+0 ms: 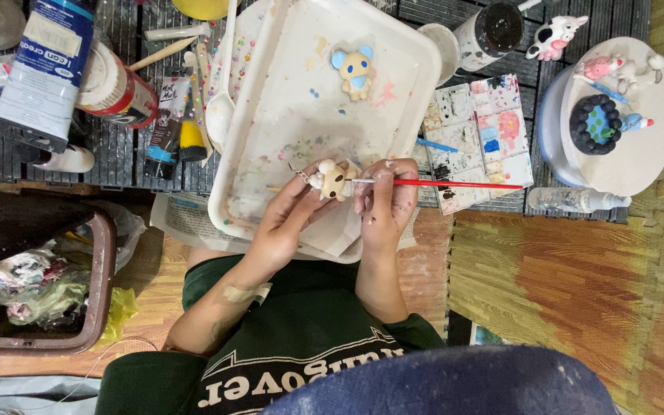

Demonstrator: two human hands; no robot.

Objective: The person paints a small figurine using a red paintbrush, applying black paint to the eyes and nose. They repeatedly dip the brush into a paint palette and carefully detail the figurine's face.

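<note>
Head view is showing me both hands working over a white plastic tray (pixel 416 84) smeared with dried paint. My left hand (pixel 286 223) is pinching a small cream-coloured animal figurine (pixel 333 180) between thumb and fingertips, holding it just above the near edge of the tray, with a short metal loop sticking out on its left side. My right hand (pixel 386 204) is closing around a thin red-handled paintbrush (pixel 447 184), pencil-style, and the bristle end is meeting the figurine's side while the handle is pointing away to the right, across a paint palette (pixel 486 138) of small square wells.

I am judging the figurine to be very light and rigid, probably a hard cast piece, and likely brittle at the ears and at the metal loop, so I am favouring a hold around the body, where the fingers are sitting now, rather than on the thin parts. Wet paint could be making it slick and easy to smudge, so bare, dry patches look the safer places to touch. The brush is reading as light and stiff, best gripped low on the handle for control.

A second figurine, blue-eared (pixel 355 71), is lying further up the tray, well apart from the hands. A brown bin (pixel 105 253) is sitting to my left on the floor.
</note>
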